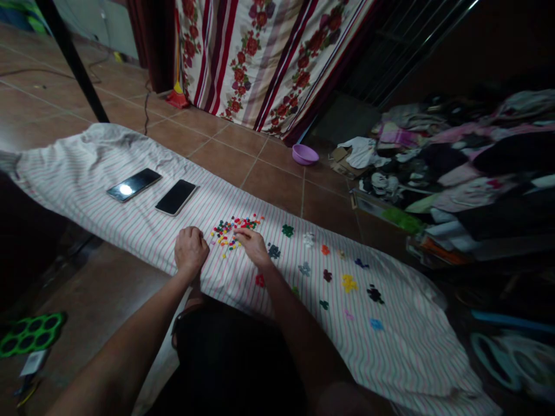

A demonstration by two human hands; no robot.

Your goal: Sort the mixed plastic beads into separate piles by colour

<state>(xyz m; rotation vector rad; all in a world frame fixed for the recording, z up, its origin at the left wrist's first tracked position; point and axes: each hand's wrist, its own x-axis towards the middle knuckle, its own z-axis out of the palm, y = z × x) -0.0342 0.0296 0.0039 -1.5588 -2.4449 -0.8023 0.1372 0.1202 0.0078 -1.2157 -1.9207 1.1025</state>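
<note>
Two fingertips' worth of pinch, thumb and forefinger drawn close together, is what the right grip [252, 245] shows; a pale speck sits at the tips, but I cannot tell whether a piece is held or the fingers quite meet. They hover over or touch the mixed pile [224, 231] of small coloured pieces, at its right side. The pile spreads leftward and away from those tips, its longer axis slanting from near-left to far-right. The left grip [191, 249] rests just left of the pile, fingers curled in; whether it holds anything is hidden. So the pile lies between the grips, the right one nearer.

On the other side of the right grip are the single-colour groups, set well apart from the left grip. Nearest are the dark grey group [274, 251] and dark green group [288, 231]; the red group [259, 281] lies close by the right forearm. Farther right come the white group [309, 240], orange group [325, 249] and yellow group [349, 283], then the black group [375, 294] and light blue group [376, 323]. All lie on the worktop's striped cloth [399, 352]. Leftward, beyond the left grip, lie a nearer phone [177, 197] and a farther phone [134, 185].
</note>
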